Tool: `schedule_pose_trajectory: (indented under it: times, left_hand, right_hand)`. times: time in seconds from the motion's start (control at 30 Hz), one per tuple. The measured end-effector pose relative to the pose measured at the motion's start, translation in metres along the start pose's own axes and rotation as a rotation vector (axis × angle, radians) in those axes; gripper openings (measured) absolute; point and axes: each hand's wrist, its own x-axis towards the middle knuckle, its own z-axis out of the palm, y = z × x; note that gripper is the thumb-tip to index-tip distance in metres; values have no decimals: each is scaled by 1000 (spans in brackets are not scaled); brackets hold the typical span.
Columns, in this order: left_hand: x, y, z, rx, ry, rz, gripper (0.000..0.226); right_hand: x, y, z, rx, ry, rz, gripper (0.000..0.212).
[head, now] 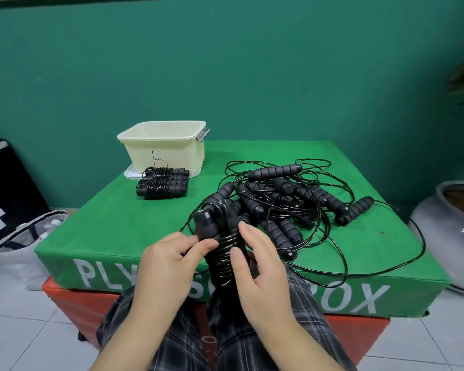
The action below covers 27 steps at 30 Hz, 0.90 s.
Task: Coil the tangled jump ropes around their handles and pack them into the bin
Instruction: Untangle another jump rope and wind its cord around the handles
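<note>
— What are the hands doing?
— At lower centre the left hand (pixel 172 253) pinches a pair of black handles (pixel 212 228); the right hand (pixel 255 255) curls around the cord coiled (pixel 224 257) on them.
— And beyond?
— A tangled pile (pixel 284 207) at centre right on the green box (pixel 113 218) — coiled ropes (pixel 162 182) before the cream bin (pixel 166 145), upper left.

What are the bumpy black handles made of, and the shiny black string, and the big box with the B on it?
The handles look like matte foam, ridged and dull, though soft rubber is possible. The cord looks like smooth plastic-coated line, since it is thin and glossy; what is inside cannot be seen. The bin looks like hard cream plastic with a smooth, slightly shiny moulded rim.
</note>
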Motion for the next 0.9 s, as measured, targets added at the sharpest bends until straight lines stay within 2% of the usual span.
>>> schedule_pose_trajectory:
  times: [0.07, 0.13, 0.2, 0.27, 0.33, 0.5, 0.6, 0.73, 0.83, 0.9]
  left_hand:
    - [-1, 3, -1, 4, -3, 10, 17]
    - [-2, 5, 0, 9, -27, 40, 13]
    - [-2, 5, 2, 20, -69, 75, 6]
    - [-3, 4, 2, 9, -112, 94, 13]
    - [-1, 2, 0, -17, -168, 102, 17]
    - [4, -4, -15, -99, -358, 98, 30]
    - [5, -9, -14, -188, -284, -35, 35]
    - [13, -22, -6, -285, -217, -173, 27]
    - [15, -24, -3, -332, -222, -190, 39]
    - [15, -23, -2, -367, -279, -168, 59]
  right_hand:
    - [-1, -3, 0, -69, -109, 16, 57]
    - [0, -3, 2, -161, -162, 40, 74]
    - [1, -2, 3, -241, -98, 58, 84]
    - [0, 1, 3, -278, -9, 69, 89]
    - [-1, 3, 2, -246, 34, 58, 85]
    - [-2, -4, -4, -35, 8, 138, 60]
    - [-3, -6, -6, 91, -51, 178, 52]
    - [-6, -8, -6, 212, -120, 182, 47]
    - [-8, -9, -4, 274, -135, 165, 46]
    - [-8, -9, -4, 313, -146, 164, 48]
